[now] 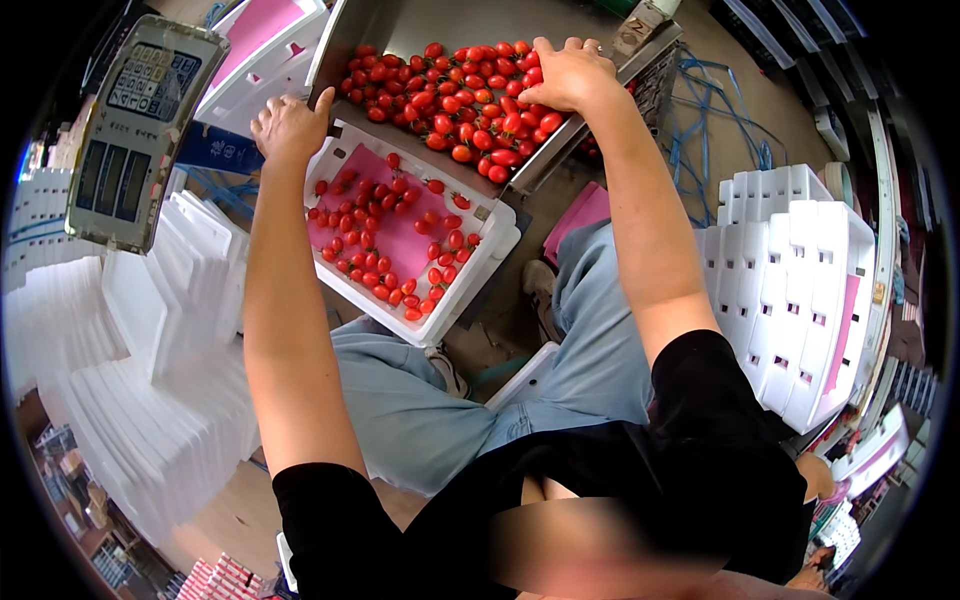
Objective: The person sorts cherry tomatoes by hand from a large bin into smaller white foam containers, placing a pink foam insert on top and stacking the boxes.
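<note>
A steel tray (420, 25) slopes down at the top of the view, with many small oval red cherry tomatoes (465, 95) heaped toward its lower lip. Just below the lip, a white plastic crate (500, 228) lined with pink sheet (375, 215) holds scattered tomatoes. My left hand (290, 128) is at the tray's lower left corner, above the crate's far left corner. Its thumb is apart from the fingers, and nothing shows in it. My right hand (573, 75) reaches over the tray's right wall, fingers spread, thumb side beside the tomatoes.
A scale display (145, 130) with keypad stands at upper left. Stacked white crates (150, 370) fill the left side, and another stack (785, 290) stands on the right. Blue strapping (700, 130) lies on the floor at upper right. A pink sheet (580, 215) lies beside my knee.
</note>
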The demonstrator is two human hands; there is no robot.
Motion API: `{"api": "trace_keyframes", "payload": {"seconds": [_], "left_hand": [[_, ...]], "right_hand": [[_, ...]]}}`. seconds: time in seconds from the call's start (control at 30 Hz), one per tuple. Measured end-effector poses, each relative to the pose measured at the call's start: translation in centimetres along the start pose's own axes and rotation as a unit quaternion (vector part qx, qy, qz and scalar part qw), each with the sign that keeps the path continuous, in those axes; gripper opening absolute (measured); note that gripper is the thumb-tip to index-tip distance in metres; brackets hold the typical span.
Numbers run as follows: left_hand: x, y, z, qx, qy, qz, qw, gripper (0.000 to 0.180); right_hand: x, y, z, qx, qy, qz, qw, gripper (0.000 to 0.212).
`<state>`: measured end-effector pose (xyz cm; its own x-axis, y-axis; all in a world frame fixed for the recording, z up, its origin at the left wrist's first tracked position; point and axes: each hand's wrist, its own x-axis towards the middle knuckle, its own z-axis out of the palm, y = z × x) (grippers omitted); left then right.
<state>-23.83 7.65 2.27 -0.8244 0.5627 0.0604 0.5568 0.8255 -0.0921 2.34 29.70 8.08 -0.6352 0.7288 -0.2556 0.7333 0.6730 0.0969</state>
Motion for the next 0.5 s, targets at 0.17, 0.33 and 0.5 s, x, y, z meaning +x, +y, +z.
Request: {"api": "trace_keyframes", "payload": {"seconds": [0.17,0.33,0.5], "left_hand": [[0.2,-6.9,9.0,-0.29,0.013,0.007,0.957,0.085],[0.9,-6.4,11.6,-0.449,-0.075,-0.05,0.889,0.089],[-0.3,-6.1,12.1,-0.535,-0.083,-0.036,0.84,0.088]], "right_hand": [[-1.3,-2.7,0.3,-0.022,-0.04,-0.036,0.998,0.088],[-3.1,-6.4,2.4,-0.025,-0.076,-0.082,0.993,0.084],[-4.2,-11.0,4.9,0.097,-0.137,-0.276,0.946,0.07]]}}
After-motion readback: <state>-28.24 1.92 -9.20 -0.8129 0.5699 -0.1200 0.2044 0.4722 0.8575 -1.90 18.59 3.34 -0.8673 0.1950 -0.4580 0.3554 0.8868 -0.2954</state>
